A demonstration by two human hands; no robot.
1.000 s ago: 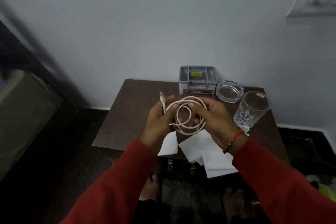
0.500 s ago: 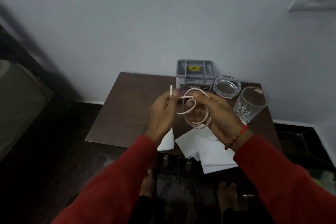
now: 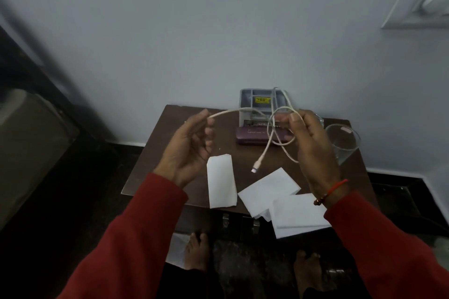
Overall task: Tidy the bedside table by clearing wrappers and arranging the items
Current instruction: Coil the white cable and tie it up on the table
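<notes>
Above the dark brown wooden counter (image 3: 184,128), the left hand (image 3: 188,145) and right hand (image 3: 308,143) pinch a thin, loosely looped white rubbery cable (image 3: 269,128), its plug dangling toward six o'clock.

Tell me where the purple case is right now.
In the head view the purple case lies flat toward the back of the bedside table, right in front of the grey organizer box, behind the dangling white cable.

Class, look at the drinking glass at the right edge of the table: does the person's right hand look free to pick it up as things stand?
Probably not yet. The right hand pinches the loops of the white cable, so its fingers are occupied, though the glass stands just beside it with nothing between.
</notes>
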